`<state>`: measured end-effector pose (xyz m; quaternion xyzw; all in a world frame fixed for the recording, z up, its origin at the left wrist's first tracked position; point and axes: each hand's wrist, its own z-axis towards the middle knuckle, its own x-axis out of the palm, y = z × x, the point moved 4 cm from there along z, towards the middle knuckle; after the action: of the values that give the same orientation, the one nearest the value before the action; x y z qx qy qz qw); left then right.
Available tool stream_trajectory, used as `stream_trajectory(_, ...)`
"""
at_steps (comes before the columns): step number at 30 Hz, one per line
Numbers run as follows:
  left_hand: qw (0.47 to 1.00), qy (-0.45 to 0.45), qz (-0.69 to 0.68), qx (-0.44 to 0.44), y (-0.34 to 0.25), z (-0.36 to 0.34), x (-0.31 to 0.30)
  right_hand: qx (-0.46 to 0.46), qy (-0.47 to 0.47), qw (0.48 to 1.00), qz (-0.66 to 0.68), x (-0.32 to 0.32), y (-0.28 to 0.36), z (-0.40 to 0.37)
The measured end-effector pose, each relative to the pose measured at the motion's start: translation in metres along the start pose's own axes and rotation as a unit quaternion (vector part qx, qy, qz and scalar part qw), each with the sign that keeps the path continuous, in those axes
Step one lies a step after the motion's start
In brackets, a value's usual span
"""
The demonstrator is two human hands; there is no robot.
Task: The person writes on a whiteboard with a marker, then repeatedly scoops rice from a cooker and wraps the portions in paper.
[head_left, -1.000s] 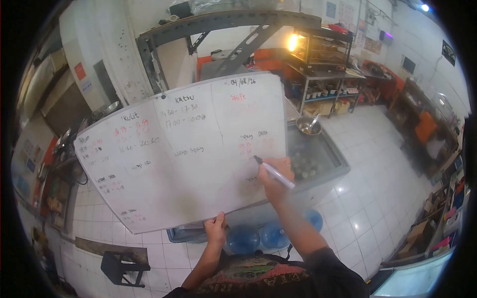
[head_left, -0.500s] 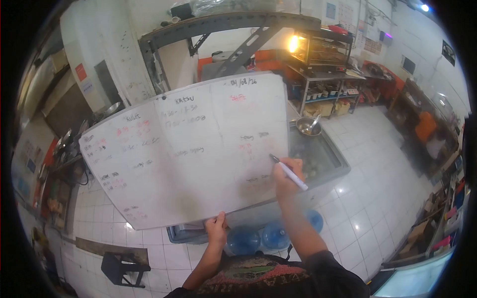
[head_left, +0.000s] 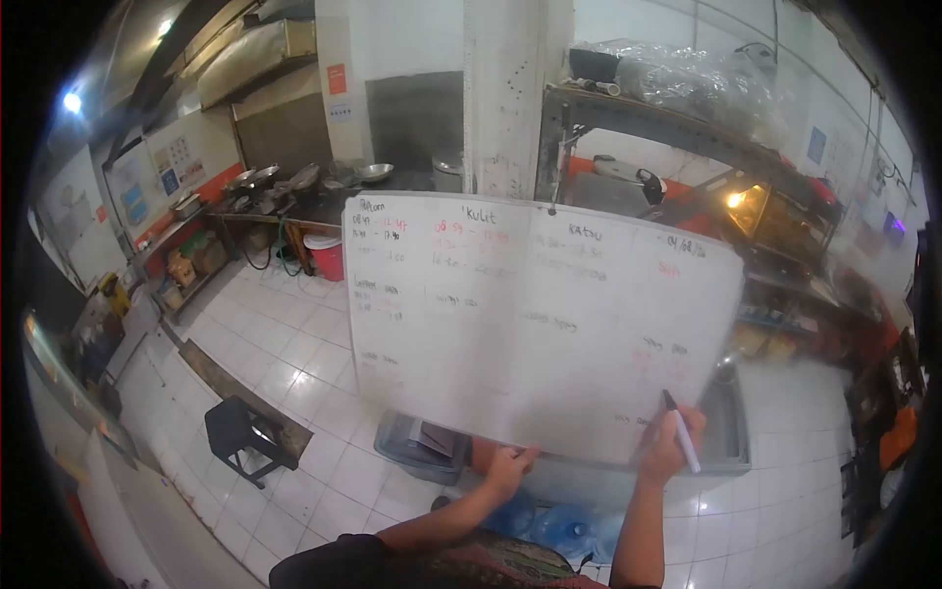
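A large whiteboard with handwritten columns in black and red stands tilted in front of me. My left hand is closed at its bottom edge, with the thumb lying along the frame. In my right hand is a white marker, its dark end pointing up toward the board. That hand is at the board's lower right, beside a short line of black writing and below faint red figures.
Blue water jugs and a grey plastic bin sit below the board. A black stool stands on the tiled floor at left. Pans line the back counter; a glass-topped chest is behind the board's right side.
My view has swung left, so the board appears farther right and the back counter comes into sight. Both hands keep their holds; the marker is now lower on the board.
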<state>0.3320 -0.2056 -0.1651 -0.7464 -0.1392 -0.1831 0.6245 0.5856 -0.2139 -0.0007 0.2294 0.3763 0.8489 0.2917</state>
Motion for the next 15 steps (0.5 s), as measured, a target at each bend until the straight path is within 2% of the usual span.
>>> stream_trajectory(6,1.000,0.005,-0.018,0.002,-0.012,-0.005,0.008,-0.012,0.013,1.000,-0.005,0.000,0.029,0.004)
stream_trajectory(11,0.999,0.024,-0.032,0.004,-0.003,-0.002,0.003,-0.055,0.018,0.998,-0.027,-0.007,0.017,0.003)
stream_trajectory(15,0.999,-0.011,-0.031,-0.011,-0.003,-0.006,0.007,-0.019,0.009,1.000,-0.007,-0.009,0.017,0.002)
